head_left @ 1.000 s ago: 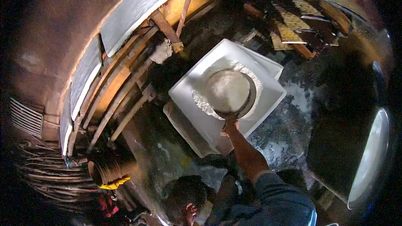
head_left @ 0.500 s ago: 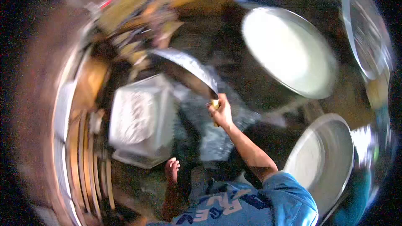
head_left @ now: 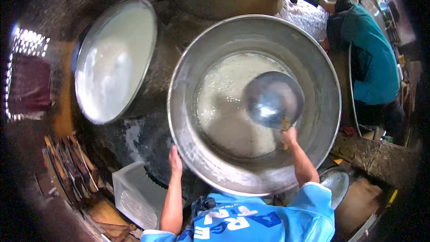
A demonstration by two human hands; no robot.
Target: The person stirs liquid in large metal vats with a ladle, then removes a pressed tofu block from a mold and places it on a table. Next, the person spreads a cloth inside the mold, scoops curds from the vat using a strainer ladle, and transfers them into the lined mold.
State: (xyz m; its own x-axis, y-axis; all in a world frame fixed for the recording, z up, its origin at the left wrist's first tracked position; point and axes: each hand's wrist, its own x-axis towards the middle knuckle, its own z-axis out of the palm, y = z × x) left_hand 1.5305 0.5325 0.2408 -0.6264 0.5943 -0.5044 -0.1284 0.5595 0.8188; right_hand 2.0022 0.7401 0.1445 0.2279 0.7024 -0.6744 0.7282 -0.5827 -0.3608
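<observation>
In front of me is a large metal basin with a shallow layer of whitish liquid in its bottom. My right hand reaches over its right side, fingers wrapped round the short wooden handle of a dark, round-bottomed wok. The wok is over the liquid; whether it touches the surface I cannot tell. My left hand is at the basin's lower left rim with its fingers stretched out, holding nothing. Contact with the rim is unclear.
Another wide metal basin of pale liquid stands left. A white container with pale contents is at lower left, near stacked wood pieces. A person in a teal shirt bends over at right. A smaller basin sits lower right.
My view has turned right, from the white container to the large basin. My right hand has carried the wok over this basin. My left hand has come up to its rim.
</observation>
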